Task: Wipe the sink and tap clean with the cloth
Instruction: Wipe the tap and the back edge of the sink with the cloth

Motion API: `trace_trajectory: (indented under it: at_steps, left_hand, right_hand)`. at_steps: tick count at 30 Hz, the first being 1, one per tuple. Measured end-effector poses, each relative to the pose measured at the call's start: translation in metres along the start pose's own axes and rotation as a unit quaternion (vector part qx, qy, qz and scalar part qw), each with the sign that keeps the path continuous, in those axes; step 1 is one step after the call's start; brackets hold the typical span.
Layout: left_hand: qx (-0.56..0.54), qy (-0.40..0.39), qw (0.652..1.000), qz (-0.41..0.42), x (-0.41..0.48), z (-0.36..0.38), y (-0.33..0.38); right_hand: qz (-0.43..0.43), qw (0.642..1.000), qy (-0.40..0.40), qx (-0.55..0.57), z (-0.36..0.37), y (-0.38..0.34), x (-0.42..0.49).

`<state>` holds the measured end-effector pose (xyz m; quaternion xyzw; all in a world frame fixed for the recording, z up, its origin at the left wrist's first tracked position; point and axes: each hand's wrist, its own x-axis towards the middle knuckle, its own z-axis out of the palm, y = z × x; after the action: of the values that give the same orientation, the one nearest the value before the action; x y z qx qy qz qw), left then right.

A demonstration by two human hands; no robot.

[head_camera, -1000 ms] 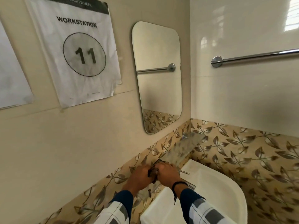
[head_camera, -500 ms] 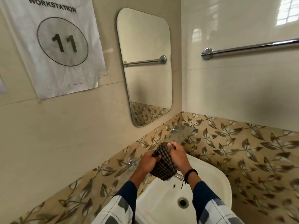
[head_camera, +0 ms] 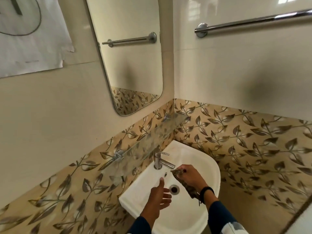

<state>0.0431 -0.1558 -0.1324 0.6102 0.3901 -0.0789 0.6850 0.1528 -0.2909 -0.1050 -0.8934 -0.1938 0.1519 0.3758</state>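
Note:
A white corner sink sits below a chrome tap whose spout points right. My right hand grips a dark checked cloth, bunched under the palm, just right of the spout's tip and over the basin. The cloth's tail hangs down beside my wrist. My left hand hovers over the basin's front left with fingers relaxed and thumb up, holding nothing. The drain lies between my two hands.
A glass shelf on two chrome brackets juts from the left wall just above the tap. A mirror hangs above it. A towel rail runs along the right wall. Leaf-patterned tiles surround the sink.
The view has tilted down onto the sink. Both hands came off the shelf edge holding the cloth together; now my left hand has let go and the right carries it down beside the spout.

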Motion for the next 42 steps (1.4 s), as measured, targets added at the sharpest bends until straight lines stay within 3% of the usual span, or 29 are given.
trace_trajectory:
  at_steps: [3, 8, 13, 18, 22, 26, 29, 33, 36, 38, 40, 42]
  left_hand:
    - [-0.184, -0.094, 0.97, -0.129, 0.009, -0.012, -0.02]
    - [-0.282, -0.127, 0.941, -0.14, 0.021, -0.029, -0.036]
    - [-0.22, -0.055, 0.97, -0.085, 0.046, -0.048, -0.046]
    - [-0.072, 0.064, 0.995, 0.042, 0.068, -0.064, -0.036]
    - [-0.017, 0.086, 0.992, 0.09, 0.095, -0.072, -0.029]
    - [0.042, 0.145, 0.972, 0.18, 0.114, -0.077, -0.02]
    - [0.117, 0.215, 0.934, 0.261, 0.127, -0.08, -0.01]
    - [0.35, 0.289, 0.818, 0.354, 0.145, -0.076, -0.003]
    - [0.555, 0.153, 0.731, 0.366, 0.174, -0.074, -0.014]
    - [0.648, 0.079, 0.7, 0.289, 0.184, -0.073, -0.032]
    - [0.668, 0.08, 0.691, 0.264, 0.19, -0.071, -0.045]
    - [0.66, 0.045, 0.714, 0.232, 0.193, -0.066, -0.051]
  right_hand:
    - [-0.023, 1.0, -0.004, -0.012, 0.024, 0.001, -0.012]
    - [-0.081, 0.986, -0.143, -0.008, 0.069, -0.001, -0.033]
    - [-0.09, 0.972, -0.203, 0.074, 0.108, 0.012, -0.039]
    - [-0.034, 0.977, -0.115, 0.175, 0.128, 0.029, -0.035]
    - [0.051, 0.984, -0.029, 0.168, 0.142, 0.041, -0.028]
    - [0.088, 0.981, -0.02, 0.174, 0.151, 0.05, -0.025]
    - [0.104, 0.978, -0.019, 0.179, 0.157, 0.059, -0.028]
    - [0.132, 0.975, 0.0, 0.18, 0.162, 0.073, -0.035]
    - [0.149, 0.975, 0.0, 0.163, 0.165, 0.083, -0.037]
    - [0.159, 0.975, 0.005, 0.157, 0.165, 0.089, -0.038]
    - [0.169, 0.976, 0.007, 0.138, 0.164, 0.098, -0.04]
    - [0.182, 0.976, 0.011, 0.12, 0.163, 0.108, -0.04]
